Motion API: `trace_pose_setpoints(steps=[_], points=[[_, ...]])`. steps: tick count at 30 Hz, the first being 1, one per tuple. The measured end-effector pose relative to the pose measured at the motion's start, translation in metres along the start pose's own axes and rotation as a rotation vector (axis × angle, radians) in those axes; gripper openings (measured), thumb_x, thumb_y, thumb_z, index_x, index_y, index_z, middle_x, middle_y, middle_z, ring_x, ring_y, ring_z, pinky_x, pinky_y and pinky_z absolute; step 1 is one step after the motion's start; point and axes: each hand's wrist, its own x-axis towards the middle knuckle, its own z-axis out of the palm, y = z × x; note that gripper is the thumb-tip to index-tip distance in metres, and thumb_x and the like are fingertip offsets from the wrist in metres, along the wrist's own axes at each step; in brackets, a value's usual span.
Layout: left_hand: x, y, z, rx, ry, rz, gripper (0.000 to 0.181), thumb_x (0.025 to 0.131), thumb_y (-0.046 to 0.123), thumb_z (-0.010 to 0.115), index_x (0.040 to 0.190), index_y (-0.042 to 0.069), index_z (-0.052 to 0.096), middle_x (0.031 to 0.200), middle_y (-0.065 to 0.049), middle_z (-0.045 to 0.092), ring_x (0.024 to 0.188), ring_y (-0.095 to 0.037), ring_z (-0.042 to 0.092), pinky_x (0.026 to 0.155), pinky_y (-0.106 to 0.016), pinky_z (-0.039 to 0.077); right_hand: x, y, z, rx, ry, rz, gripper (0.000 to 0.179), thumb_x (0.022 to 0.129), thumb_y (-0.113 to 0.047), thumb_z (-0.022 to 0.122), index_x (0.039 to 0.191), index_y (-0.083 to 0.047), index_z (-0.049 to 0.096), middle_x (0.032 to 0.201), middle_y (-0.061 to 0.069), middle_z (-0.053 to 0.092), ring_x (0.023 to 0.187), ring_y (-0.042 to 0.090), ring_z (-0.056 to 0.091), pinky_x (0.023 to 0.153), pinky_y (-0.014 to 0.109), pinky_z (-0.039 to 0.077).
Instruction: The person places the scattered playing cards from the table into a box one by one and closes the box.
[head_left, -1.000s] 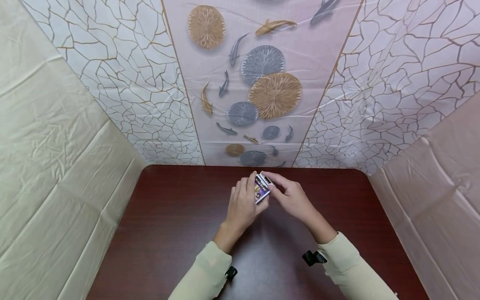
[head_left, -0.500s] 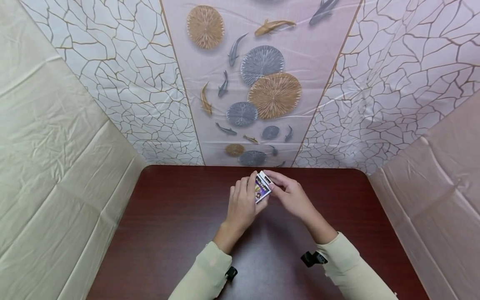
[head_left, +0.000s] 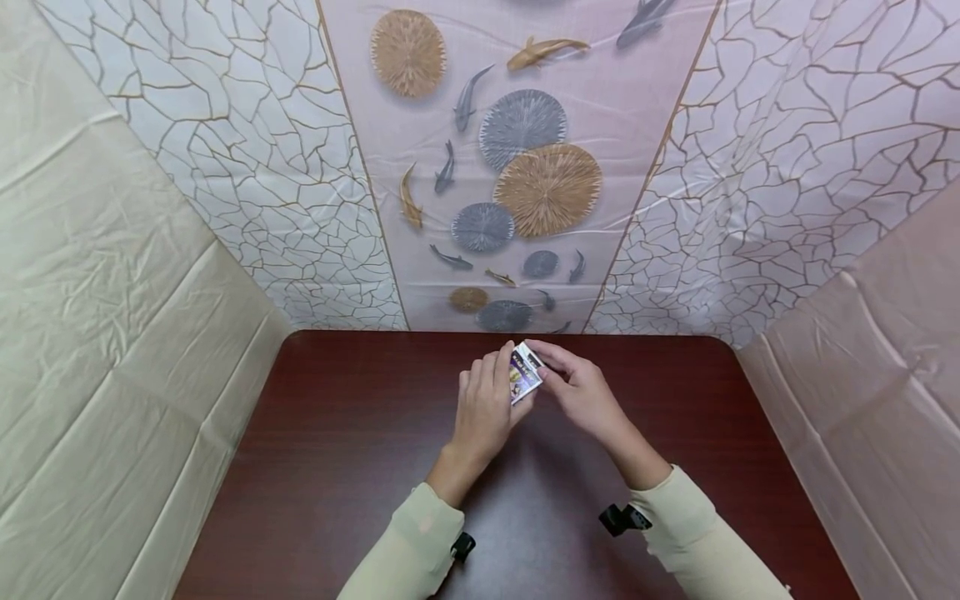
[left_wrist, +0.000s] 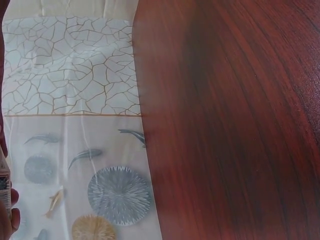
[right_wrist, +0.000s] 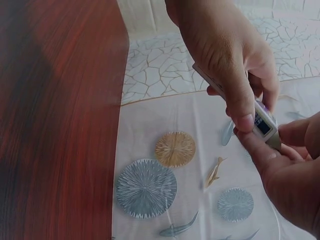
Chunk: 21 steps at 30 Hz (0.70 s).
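A small flat box (head_left: 525, 373) with white edges and a purple and yellow printed face is held between both hands above the table. My left hand (head_left: 483, 408) grips it from the left side, fingers over the back and thumb below. My right hand (head_left: 588, 396) pinches the box's right end between thumb and index finger. In the right wrist view, the white end of the box (right_wrist: 263, 125) carries a dark label, with the left hand (right_wrist: 225, 65) above and the right hand (right_wrist: 295, 175) below. Only a sliver of box (left_wrist: 5, 187) shows in the left wrist view.
The dark red-brown wooden table (head_left: 337, 467) lies under the hands. Behind it hangs a patterned cloth (head_left: 483, 225) with fish and round leaf motifs. Plain beige cloths (head_left: 120, 333) stand at the sides. Both sleeves bear a small black wrist camera (head_left: 622, 518).
The box has tilted slightly, so that its face and white upper end show a little more, and its face looks brighter. Both hands keep hold of it with hardly any movement.
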Motion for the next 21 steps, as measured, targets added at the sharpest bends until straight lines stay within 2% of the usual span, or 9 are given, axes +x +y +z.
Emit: trace_pose_setpoints(steps=[6,10,15,18,21], points=[[0.0000,0.0014,0.0005,0.011,0.010,0.004,0.079,0.083,0.042,0.080,0.144,0.002,0.050,0.117,-0.010,0.064,0.090,-0.024,0.059,0.068,-0.035,0.041,-0.0013,-0.0001,0.0031,-0.031,0.062,0.003,0.038,0.102,-0.001,0.057,0.140,-0.005,0.062,0.133,0.018,0.069,0.111,0.026,0.070,0.084,0.035,0.061],[-0.0004,0.0014,0.0005,0.012,-0.006,0.001,0.078,0.084,0.041,0.079,0.145,0.003,0.049,0.119,-0.010,0.064,0.093,-0.024,0.060,0.069,-0.035,0.042,-0.0018,0.0001,0.0047,-0.064,0.091,-0.003,0.039,0.102,0.000,0.058,0.139,-0.006,0.063,0.130,0.018,0.070,0.108,0.021,0.070,0.081,0.029,0.061],[0.0001,0.0010,0.0011,0.022,0.013,0.013,0.078,0.083,0.042,0.080,0.143,0.002,0.050,0.118,-0.011,0.064,0.091,-0.024,0.060,0.067,-0.034,0.042,-0.0017,-0.0012,0.0051,-0.126,0.105,-0.008,0.037,0.102,-0.003,0.059,0.137,-0.009,0.066,0.129,0.013,0.072,0.102,0.019,0.069,0.076,0.020,0.056],[0.0007,0.0006,0.0011,0.024,0.026,0.021,0.078,0.082,0.042,0.080,0.143,0.002,0.051,0.117,-0.011,0.064,0.091,-0.024,0.061,0.067,-0.034,0.043,-0.0014,-0.0009,0.0049,-0.188,0.114,-0.015,0.036,0.102,-0.006,0.060,0.136,-0.012,0.068,0.130,0.010,0.072,0.105,0.019,0.068,0.079,0.021,0.054],[0.0014,0.0003,0.0010,0.023,0.040,0.023,0.079,0.081,0.042,0.081,0.142,0.001,0.051,0.116,-0.011,0.065,0.091,-0.024,0.061,0.066,-0.034,0.043,-0.0013,0.0004,0.0050,-0.232,0.116,-0.021,0.036,0.103,-0.007,0.060,0.136,-0.014,0.068,0.132,0.008,0.071,0.111,0.019,0.067,0.085,0.028,0.054]])
